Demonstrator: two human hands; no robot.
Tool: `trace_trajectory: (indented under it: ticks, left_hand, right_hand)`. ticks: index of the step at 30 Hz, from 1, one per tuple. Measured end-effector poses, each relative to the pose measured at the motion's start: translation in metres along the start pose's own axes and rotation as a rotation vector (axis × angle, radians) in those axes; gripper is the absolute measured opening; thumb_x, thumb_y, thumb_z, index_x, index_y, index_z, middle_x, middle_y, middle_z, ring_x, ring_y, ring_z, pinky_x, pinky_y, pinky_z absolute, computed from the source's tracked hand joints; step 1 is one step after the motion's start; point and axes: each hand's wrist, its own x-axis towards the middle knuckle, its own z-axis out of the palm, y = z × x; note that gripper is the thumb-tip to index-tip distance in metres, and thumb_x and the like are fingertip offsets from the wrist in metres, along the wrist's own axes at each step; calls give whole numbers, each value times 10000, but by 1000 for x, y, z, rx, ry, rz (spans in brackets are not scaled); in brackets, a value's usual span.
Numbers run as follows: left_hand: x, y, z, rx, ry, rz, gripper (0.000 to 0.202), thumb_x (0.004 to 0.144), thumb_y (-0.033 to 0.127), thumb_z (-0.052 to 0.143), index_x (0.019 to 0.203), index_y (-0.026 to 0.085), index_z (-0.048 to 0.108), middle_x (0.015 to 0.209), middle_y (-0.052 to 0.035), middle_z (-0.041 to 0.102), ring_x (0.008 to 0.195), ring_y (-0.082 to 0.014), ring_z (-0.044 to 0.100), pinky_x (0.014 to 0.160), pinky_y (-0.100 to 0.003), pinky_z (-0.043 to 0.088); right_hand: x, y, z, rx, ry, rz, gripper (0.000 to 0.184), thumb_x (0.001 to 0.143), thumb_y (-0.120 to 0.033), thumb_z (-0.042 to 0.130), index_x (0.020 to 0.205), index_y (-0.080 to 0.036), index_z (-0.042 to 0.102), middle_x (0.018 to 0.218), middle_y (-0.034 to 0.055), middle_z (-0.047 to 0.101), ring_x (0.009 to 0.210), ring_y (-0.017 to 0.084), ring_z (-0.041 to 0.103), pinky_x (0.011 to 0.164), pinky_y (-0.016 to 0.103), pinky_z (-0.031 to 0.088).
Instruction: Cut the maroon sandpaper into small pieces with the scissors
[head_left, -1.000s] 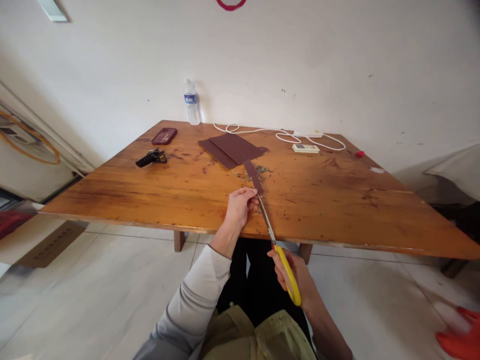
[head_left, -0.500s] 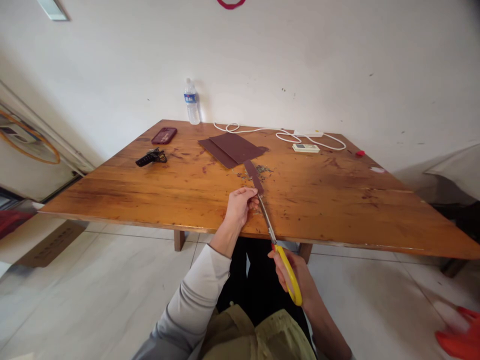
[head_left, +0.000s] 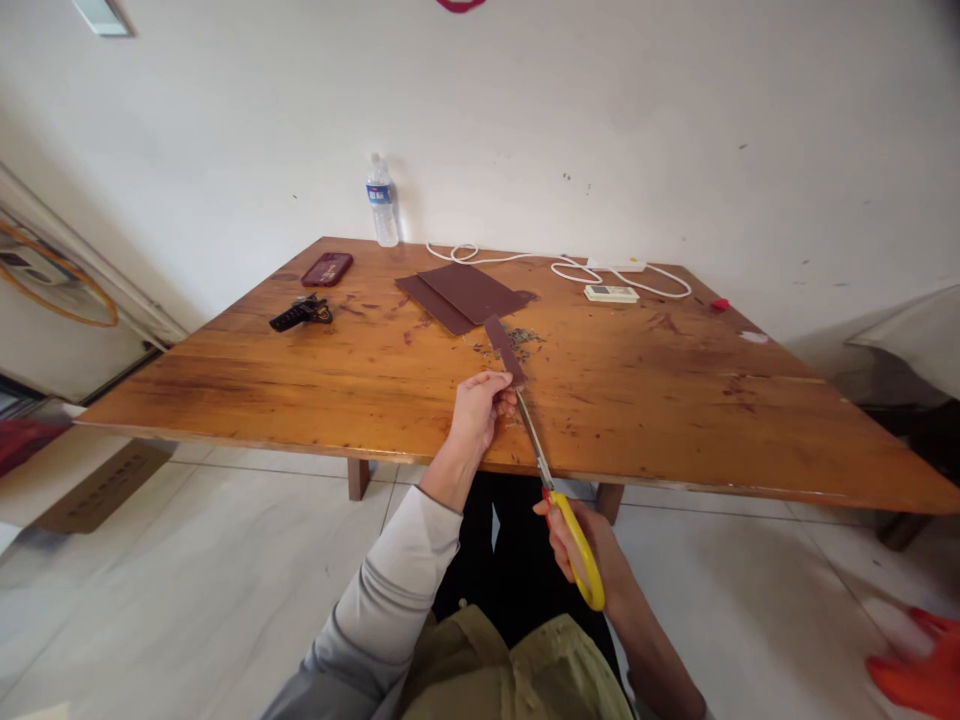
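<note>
My left hand (head_left: 484,400) pinches the near end of a narrow dark-red strip (head_left: 507,352), which looks like paper or sandpaper. My right hand (head_left: 581,545) is wrapped round the yellow handles of a pair of scissors (head_left: 536,440). The blades point away from me, nearly closed, with their tips at the strip's near end beside my left fingertips. Beyond the strip lie two larger dark-red sheets (head_left: 476,290), one overlapping the other. Small dark scraps (head_left: 525,338) are scattered on the table beside the strip.
On the wooden table (head_left: 675,400) stand a water bottle (head_left: 382,205) and, at left, a phone (head_left: 328,269) and black keys (head_left: 300,312). A white cable (head_left: 514,259), a pale remote (head_left: 611,294) and a small red object (head_left: 720,304) lie at the back and right.
Almost nothing differs. The view has shifted very slightly; both hands keep their hold, and the strip and scissors stay in nearly the same place.
</note>
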Motion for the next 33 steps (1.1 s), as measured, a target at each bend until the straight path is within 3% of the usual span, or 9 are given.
trace_trajectory:
  ticks: [9, 18, 33]
  left_hand:
    - [1, -4, -1, -13, 6, 41, 99, 612, 164, 730, 584, 133, 640, 513, -1, 577, 436, -77, 492, 441, -210, 349]
    - [0, -5, 0, -3, 22, 60, 91, 616, 182, 733, 598, 128, 662, 492, 3, 564, 434, -72, 473, 456, -212, 330]
    - [0, -6, 2, 8, 25, 121, 161, 632, 205, 714, 532, 144, 602, 463, 14, 529, 402, -60, 423, 449, -221, 292]
  right_hand:
    - [-5, -15, 9, 3, -2, 33, 561, 648, -706, 741, 818, -178, 658, 447, -92, 411, 346, 63, 348, 339, 181, 267]
    - [0, -9, 19, 13, 11, -12, 712, 591, -845, 675, 813, -169, 647, 377, -91, 422, 305, 65, 348, 312, 185, 295]
    - [1, -9, 26, 35, 32, 23, 726, 541, -868, 675, 761, -181, 588, 381, -109, 401, 294, 46, 337, 292, 156, 255]
